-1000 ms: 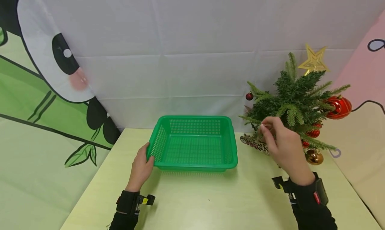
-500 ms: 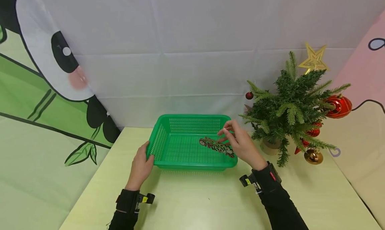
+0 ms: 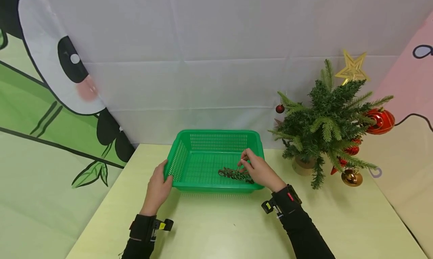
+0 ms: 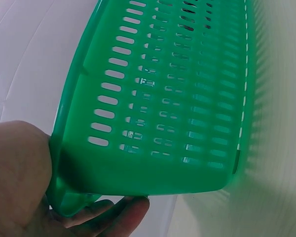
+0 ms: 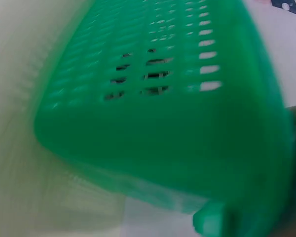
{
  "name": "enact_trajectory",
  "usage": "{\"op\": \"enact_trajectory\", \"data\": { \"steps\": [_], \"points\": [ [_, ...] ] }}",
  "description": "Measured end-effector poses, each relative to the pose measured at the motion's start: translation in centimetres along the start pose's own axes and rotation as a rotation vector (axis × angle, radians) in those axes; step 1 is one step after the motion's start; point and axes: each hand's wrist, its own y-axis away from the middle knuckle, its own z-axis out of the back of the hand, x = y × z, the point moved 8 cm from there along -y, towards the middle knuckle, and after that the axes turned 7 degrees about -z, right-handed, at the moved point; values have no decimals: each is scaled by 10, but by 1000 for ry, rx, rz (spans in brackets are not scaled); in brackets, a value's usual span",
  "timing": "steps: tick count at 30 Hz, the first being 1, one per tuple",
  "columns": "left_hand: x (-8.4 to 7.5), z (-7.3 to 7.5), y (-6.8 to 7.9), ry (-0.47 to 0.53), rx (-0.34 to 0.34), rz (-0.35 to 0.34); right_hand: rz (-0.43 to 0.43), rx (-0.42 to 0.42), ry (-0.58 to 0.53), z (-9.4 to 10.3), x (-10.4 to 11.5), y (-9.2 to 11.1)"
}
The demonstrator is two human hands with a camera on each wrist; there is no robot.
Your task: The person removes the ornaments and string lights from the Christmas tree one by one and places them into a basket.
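Note:
A green plastic basket (image 3: 216, 188) with slotted walls stands on the table. My left hand (image 3: 158, 187) grips its left rim, with the fingers (image 4: 128, 217) under the corner in the left wrist view. My right hand (image 3: 259, 171) reaches over the basket's right side. Between thumb and fingertips it pinches a dark "Merry Christmas" letter ornament (image 3: 235, 175), which hangs low inside the basket near the front wall. In the right wrist view the basket wall (image 5: 138, 143) hides most of the ornament, and dark bits show through the slots.
On the right stands a small Christmas tree (image 3: 331, 116) with a gold star (image 3: 353, 68) on top. It carries a large red bauble (image 3: 381, 121), a gold bauble (image 3: 352, 177) and a small dark red ball (image 3: 279, 108). A printed cloth backdrop (image 3: 216, 82) hangs behind the table.
My right hand has moved left from the tree to the basket, carrying the letter ornament, and has lowered it inside. My left hand has stayed on the rim.

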Motion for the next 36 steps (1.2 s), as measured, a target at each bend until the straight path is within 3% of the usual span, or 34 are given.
{"op": "enact_trajectory", "data": {
  "steps": [4,7,12,17,25,30,36],
  "points": [
    [3,-2,-1,5,17,9,-39,-9,38,-2,-6,1],
    [4,-4,-1,9,21,15,-21,-58,142,-1,-4,2],
    [4,-4,0,9,19,8,18,-198,352,3,2,5],
    [3,-5,-2,18,23,7,58,-339,449,7,6,7],
    [5,-4,-2,17,28,18,92,-436,513,11,10,11],
    [6,-4,-3,20,27,19,118,-436,507,11,10,12],
    [6,-4,-2,29,33,21,92,-410,465,11,5,12]
  ]
}}
